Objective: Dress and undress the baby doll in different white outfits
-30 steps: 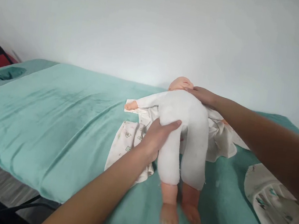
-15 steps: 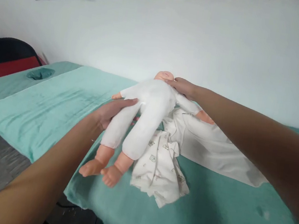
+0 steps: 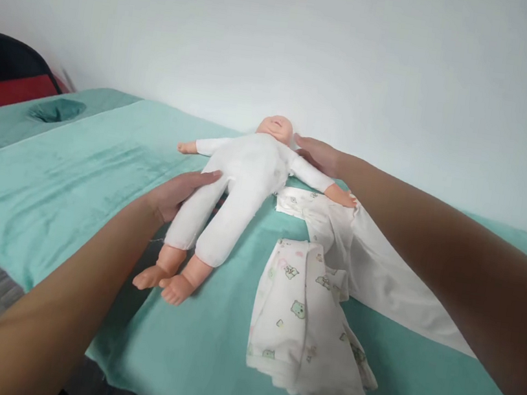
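Observation:
A baby doll [image 3: 248, 169] with a white cloth body and bare plastic head, hands and feet lies on its back, head toward the wall. My left hand [image 3: 180, 194] is wrapped round its upper leg, thumb on top and the other fingers hidden beneath. At the far end my right hand [image 3: 317, 155] holds the doll by the neck and shoulder, its fingers partly hidden behind. Right of the legs is a white garment with green bear prints [image 3: 295, 320], folded and creased. Under the doll's outstretched right-side arm lies another white printed garment [image 3: 333, 223].
A plain white cloth [image 3: 393, 281] extends rightward beneath my forearm. The green-covered bed [image 3: 202, 352] has a face hole [image 3: 57, 110] at its far left. A black and red chair [image 3: 10, 77] stands beyond that end, and a white wall [image 3: 313, 54] runs behind.
Held in both hands, the doll has come down onto the bed, clear of the printed garment it partly overlapped. The view has tilted downward.

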Available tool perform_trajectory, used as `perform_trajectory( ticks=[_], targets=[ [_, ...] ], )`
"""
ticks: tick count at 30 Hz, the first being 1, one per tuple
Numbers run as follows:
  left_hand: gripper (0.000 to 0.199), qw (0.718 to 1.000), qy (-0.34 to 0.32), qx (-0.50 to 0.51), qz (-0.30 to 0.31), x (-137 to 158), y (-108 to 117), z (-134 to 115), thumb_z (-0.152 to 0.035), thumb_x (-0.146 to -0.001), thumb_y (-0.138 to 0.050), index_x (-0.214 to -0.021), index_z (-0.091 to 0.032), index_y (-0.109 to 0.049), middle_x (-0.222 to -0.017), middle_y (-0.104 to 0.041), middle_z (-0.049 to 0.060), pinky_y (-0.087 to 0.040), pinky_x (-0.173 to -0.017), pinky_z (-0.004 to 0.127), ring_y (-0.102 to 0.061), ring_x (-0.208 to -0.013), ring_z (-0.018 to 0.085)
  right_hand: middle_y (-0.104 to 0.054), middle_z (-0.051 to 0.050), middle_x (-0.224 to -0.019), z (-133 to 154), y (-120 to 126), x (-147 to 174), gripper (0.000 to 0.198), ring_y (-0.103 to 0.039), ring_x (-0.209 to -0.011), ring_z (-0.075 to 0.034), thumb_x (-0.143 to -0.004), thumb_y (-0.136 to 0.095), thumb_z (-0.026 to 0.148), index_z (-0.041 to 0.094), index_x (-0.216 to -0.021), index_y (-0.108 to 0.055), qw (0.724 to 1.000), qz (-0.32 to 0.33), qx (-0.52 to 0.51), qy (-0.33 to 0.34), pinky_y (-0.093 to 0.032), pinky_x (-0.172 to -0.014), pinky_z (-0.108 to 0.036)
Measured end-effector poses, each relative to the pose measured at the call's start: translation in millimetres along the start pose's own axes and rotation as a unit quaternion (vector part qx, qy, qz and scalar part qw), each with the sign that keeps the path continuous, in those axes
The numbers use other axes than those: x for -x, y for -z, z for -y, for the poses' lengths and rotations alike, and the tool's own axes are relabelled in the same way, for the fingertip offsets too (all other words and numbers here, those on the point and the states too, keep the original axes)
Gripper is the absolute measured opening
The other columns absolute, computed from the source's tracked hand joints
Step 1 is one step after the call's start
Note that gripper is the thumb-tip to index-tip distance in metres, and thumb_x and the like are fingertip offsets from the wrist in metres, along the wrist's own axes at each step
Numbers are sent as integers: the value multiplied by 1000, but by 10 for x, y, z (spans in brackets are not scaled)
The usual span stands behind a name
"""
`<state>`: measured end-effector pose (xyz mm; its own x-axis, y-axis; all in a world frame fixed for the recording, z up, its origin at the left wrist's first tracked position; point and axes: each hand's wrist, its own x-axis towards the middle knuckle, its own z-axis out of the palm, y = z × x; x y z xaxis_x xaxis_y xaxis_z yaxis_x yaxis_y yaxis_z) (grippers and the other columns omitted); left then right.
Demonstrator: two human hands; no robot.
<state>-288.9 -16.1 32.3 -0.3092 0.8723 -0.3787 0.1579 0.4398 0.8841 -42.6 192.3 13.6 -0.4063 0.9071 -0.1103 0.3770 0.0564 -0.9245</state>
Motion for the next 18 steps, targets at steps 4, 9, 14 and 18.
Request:
perform_trajectory(
  ticks=[4, 9, 14, 18],
  targets=[
    [45, 968, -128, -155, -152, 213, 18, -53, -49, -75, -67, -111, -22, -64, -121, -67, 11, -51, -87, 43, -64, -106, 29, -69, -11, -83, -363, 531, 315, 53, -63, -76, -19, -96, -34, 61, 17, -91, -63, 991, -63, 96, -64, -54, -79, -35],
    [37, 912, -250, -307, -104, 848, -410, -64, -55, -85, -49, -86, -23, -66, -92, -72, 5, -49, -74, 36, -65, -85, 25, -57, -5, -59, -725, 1178, 1033, 42, -59, -73, -23, -82, -61, 59, 22, -61, -59, 944, -100, 305, -79, -47, -90, -50],
    [40, 862, -297, -381, 155, 1197, -1014, 229, -58, -77, -61, -95, -23, -66, -101, -71, 7, -48, -76, 36, -66, -92, 29, -65, -6, -77, -670, 1384, 1752, 24, -61, -76, -25, -74, -70, 45, 23, -70, -63, 882, -19, 471, 1, -48, -79, -44],
    [15, 814, -409, -398, 104, 1303, -1321, 252, -34, -81, -59, -87, -21, -62, -110, -65, 11, -49, -86, 41, -61, -104, 30, -64, -7, -79, -404, 1387, 2233, 15, -59, -77, -25, -82, -61, 38, 23, -80, -61, 861, -20, 507, 38, -42, -73, -38]
  ],
)
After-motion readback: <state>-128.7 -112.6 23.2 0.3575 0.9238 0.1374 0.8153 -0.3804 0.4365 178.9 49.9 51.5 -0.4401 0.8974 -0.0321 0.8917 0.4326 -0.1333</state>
